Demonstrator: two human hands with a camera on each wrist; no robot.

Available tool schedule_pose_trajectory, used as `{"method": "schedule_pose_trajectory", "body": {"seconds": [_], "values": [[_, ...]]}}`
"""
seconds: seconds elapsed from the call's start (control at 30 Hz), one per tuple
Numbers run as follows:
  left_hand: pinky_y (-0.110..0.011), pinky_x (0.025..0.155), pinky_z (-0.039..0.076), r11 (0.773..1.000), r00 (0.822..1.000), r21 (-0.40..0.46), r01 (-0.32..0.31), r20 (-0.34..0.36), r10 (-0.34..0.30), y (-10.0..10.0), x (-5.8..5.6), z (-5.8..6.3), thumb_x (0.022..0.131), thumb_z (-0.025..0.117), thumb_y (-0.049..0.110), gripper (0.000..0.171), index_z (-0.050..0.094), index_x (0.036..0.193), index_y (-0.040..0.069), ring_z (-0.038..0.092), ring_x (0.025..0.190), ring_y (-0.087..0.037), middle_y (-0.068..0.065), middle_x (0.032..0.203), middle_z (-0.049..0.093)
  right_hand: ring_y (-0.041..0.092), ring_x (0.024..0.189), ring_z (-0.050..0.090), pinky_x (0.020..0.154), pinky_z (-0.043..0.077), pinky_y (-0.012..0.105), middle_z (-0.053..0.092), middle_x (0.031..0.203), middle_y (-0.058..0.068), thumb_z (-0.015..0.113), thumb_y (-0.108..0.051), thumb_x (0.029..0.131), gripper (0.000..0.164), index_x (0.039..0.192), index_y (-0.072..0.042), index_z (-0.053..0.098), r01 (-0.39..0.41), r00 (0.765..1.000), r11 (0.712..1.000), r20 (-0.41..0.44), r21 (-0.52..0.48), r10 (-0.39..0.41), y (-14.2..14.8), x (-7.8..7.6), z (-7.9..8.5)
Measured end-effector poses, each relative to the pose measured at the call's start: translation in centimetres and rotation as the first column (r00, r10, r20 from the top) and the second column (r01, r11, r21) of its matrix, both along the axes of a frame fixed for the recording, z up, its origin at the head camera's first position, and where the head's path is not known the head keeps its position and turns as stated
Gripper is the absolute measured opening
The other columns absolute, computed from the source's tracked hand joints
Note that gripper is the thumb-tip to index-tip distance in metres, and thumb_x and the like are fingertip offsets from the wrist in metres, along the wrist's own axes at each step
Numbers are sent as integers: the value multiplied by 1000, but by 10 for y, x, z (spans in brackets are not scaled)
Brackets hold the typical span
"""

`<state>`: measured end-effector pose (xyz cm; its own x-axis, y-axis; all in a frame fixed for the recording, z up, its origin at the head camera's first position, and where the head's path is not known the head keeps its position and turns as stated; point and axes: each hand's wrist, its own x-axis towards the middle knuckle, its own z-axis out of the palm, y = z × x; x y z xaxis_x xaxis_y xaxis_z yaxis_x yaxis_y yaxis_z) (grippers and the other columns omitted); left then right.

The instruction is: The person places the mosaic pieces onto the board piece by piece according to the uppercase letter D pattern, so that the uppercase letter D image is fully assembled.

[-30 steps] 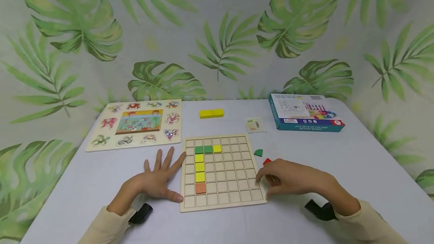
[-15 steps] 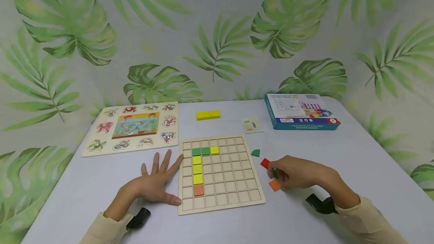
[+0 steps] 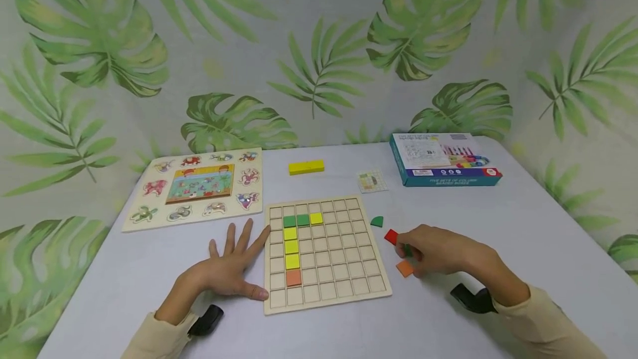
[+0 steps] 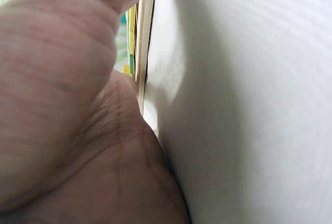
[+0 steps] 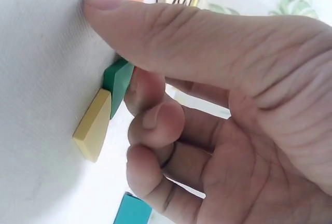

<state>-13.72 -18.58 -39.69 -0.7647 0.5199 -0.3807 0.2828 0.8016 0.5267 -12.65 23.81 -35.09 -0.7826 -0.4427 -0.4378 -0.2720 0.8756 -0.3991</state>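
In the head view my left hand (image 3: 231, 265) lies spread beside the wooden grid board (image 3: 326, 273), thumb and little-finger side at its left edge. Green squares (image 3: 289, 221), yellow squares (image 3: 291, 246) and an orange square (image 3: 293, 277) sit in the board's cells. Right of the board, my right hand (image 3: 443, 251) hovers low with loosely bent fingers. Close to its fingertips are a green piece (image 5: 118, 81) and a pale yellow piece (image 5: 93, 128) on the table. The thumb tip is near a loose orange tile (image 3: 405, 268); a red tile (image 3: 391, 236) lies beside the index finger.
A green quarter-circle piece (image 3: 377, 221) lies by the board's right edge. Behind are a small pattern card (image 3: 371, 181), a yellow block (image 3: 306, 167) and a blue boxed toy (image 3: 448, 177). A sea-animal puzzle board (image 3: 239, 206) stands at the left.
My right hand has moved right from the board's edge, uncovering the loose orange tile and more of the red one, then stayed. The left hand keeps its place; the view has shifted slightly.
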Motion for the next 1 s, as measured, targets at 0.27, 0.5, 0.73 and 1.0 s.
{"method": "schedule_pose_trajectory", "body": {"seconds": [0.27,0.5,0.73,1.0], "values": [[-83,97,-18,1000,1000,20,-1,3,1,2,-1,0,71,80,63,130,-1,162,19,-33,141,-55,-25,162,-25,9,73,50,62,42,23,53,73,-7,82,-13,78,22,85,-24,65,-35,994,998,-97,50,40,-1,-2,1],[-82,98,-19,1000,1000,1,4,-7,-4,-1,-2,-1,70,79,66,130,-1,163,22,-34,141,-53,-22,163,-27,8,72,50,62,42,23,54,73,-7,82,-22,81,15,88,-22,69,-50,983,998,-173,31,54,-2,-1,4],[-84,97,-17,1000,1000,-3,7,-12,-7,-3,-2,3,71,81,63,130,0,162,19,-32,141,-56,-24,162,-26,3,68,45,61,39,22,50,69,-7,77,-20,86,11,84,-20,66,-192,935,981,-308,-29,174,-16,-1,9],[-83,97,-19,1000,1000,11,-3,-7,3,-1,-2,0,70,81,63,131,0,162,19,-33,141,-55,-25,162,-26,3,69,46,63,42,22,55,77,-10,75,-28,90,11,91,-19,69,-264,894,964,-373,12,250,-43,-8,11]]}}
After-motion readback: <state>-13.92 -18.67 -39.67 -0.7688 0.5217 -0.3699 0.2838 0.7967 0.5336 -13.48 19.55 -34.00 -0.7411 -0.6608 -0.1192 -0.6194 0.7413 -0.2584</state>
